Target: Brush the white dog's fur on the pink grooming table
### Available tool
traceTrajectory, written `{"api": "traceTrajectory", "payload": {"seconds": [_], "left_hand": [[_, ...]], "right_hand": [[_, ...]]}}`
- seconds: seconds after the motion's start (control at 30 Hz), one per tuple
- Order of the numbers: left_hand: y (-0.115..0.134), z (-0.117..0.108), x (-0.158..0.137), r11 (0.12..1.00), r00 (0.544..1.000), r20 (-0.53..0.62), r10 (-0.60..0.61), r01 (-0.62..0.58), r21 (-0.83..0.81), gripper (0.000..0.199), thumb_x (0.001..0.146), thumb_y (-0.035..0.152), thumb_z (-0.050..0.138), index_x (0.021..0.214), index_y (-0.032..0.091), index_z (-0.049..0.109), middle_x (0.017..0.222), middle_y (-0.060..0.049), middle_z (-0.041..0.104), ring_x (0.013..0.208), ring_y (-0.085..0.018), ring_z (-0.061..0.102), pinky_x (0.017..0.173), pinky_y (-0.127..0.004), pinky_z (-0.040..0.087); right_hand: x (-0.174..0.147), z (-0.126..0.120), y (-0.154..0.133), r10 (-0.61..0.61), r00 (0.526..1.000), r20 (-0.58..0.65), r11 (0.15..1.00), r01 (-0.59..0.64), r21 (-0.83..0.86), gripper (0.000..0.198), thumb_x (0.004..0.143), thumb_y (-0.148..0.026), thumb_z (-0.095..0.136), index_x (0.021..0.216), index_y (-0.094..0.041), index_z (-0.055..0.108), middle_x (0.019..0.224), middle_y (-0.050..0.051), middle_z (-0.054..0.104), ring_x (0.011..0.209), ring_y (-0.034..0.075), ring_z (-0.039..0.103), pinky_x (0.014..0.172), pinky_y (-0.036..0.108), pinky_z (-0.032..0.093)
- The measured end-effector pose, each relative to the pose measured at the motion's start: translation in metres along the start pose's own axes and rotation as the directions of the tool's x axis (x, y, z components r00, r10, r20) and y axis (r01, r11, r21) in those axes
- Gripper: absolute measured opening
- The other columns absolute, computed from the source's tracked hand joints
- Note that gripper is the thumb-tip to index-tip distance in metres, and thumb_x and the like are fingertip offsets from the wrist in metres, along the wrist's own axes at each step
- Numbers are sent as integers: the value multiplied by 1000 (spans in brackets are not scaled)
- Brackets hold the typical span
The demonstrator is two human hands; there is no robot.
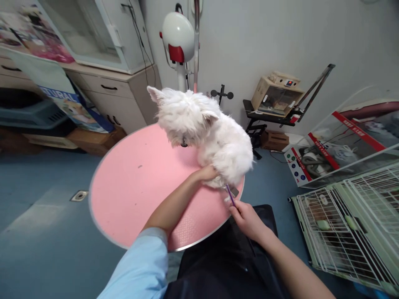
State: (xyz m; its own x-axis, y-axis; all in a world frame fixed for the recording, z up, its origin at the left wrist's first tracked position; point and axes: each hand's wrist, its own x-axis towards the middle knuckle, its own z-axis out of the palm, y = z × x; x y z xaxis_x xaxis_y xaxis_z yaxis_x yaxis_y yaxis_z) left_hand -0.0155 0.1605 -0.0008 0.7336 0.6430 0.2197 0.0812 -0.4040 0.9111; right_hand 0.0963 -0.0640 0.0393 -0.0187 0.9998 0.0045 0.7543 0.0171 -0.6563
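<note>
A white, fluffy dog [226,141] sits on the round pink table [124,195], near its right edge, head lowered and turned to the left. My left hand [208,172] grips its leg low down, the fingertips hidden in the fur. In my right hand [247,218], closed, is a purple comb [230,194], its upper end beside the fur at the dog's rear. A tuft of white hair [227,200] shows next to the comb. Behind the comb lies a small grey, flat object [235,191] at the table edge; its kind is unclear.
A white and red dryer [179,37] on a stand and a metal pole [196,45] rise behind the table. Wire cages [346,224] stand on the right, below a clear case [352,137]. Drawers [109,87] and a pet food bag [65,91] are on the left.
</note>
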Motion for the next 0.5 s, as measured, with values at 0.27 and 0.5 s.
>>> {"api": "traceTrajectory", "payload": {"seconds": [0.27,0.5], "left_hand": [[33,43,-102,863,929,-288,-231,59,-502,63,70,58,73,116,17,64,109,-13,71,102,-27,65,91,-39,50],[45,74,-125,745,863,-248,-440,196,-638,38,68,50,75,74,14,66,67,-4,67,61,-14,61,63,-27,51]], "right_hand": [[13,9,7,-77,996,-45,973,85,215,24,96,-28,43,95,-19,66,95,7,70,86,21,64,76,30,48],[7,25,23,-46,990,-131,957,81,277,30,94,-36,47,76,-19,65,67,2,64,61,17,57,60,26,44]]}}
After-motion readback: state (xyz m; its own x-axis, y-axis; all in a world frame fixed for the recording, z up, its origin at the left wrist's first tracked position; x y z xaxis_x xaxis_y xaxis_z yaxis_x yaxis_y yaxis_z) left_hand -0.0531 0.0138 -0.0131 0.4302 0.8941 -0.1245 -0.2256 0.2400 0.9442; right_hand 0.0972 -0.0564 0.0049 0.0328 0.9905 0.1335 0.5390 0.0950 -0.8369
